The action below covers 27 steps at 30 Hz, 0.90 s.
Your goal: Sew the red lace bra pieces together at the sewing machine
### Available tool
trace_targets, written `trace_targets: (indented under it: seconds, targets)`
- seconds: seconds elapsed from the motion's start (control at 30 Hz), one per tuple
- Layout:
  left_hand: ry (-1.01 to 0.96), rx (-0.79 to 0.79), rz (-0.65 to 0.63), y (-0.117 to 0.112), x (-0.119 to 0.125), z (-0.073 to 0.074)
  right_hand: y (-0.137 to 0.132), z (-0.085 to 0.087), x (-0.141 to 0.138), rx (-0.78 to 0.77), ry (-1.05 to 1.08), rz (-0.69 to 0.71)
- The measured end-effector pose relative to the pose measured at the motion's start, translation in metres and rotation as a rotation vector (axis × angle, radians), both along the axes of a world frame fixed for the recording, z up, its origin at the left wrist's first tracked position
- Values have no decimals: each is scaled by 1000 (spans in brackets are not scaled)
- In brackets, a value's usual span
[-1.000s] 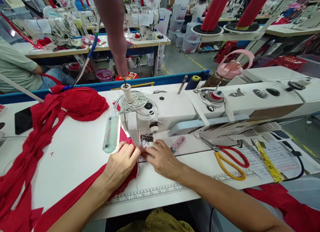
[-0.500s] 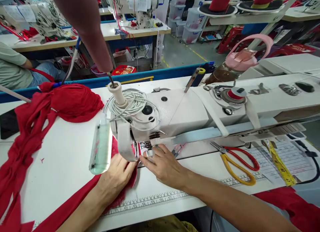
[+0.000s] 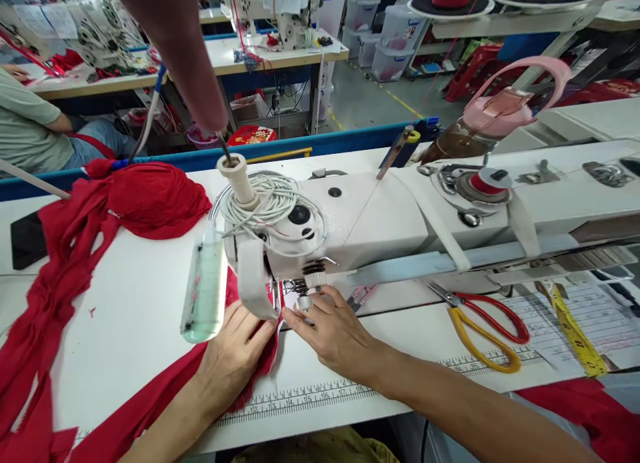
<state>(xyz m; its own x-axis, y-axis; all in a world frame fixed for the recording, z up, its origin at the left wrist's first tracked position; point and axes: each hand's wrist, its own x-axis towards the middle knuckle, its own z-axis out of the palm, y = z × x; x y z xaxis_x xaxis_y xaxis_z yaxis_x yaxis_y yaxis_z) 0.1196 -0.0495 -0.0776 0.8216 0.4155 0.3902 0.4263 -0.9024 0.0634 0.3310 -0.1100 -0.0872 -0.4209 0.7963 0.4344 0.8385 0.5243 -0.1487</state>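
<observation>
A white sewing machine (image 3: 380, 223) lies across the table. My left hand (image 3: 235, 350) rests flat on red fabric (image 3: 250, 376) just left of the presser foot (image 3: 295, 296), fingers stretched out toward it. My right hand (image 3: 333, 330) lies on the table at the right of the foot, fingertips pressed together at the fabric edge by the needle. The machine head hides the needle and part of the fabric.
A pile of red fabric (image 3: 145, 196) trails off the left edge. Red-and-yellow scissors (image 3: 480, 323), a yellow tape measure (image 3: 575, 330) and pink snips (image 3: 357, 296) lie right of my hands. A pink-lidded bottle (image 3: 480, 126) stands behind. A person in green (image 3: 25, 123) sits far left.
The view has dipped closer to the machine head. My hands stay at the presser foot, with the left fingers now stretched further under the head.
</observation>
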Motion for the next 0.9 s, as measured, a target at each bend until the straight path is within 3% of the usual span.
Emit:
trace_targets:
  seconds: [0.13, 0.43, 0.67, 0.9]
  targets:
    - [-28, 57, 39, -5, -3, 0, -2, -2, -2, 24, 3, 36]
    - [-20, -36, 46, -5, -5, 2, -1, -4, -3, 32, -2, 33]
    - [89, -16, 15, -3, -3, 7, 0, -3, -3, 36, 5, 35]
    - [-7, 26, -4, -6, -6, 2, 0, -3, -3, 5, -13, 42]
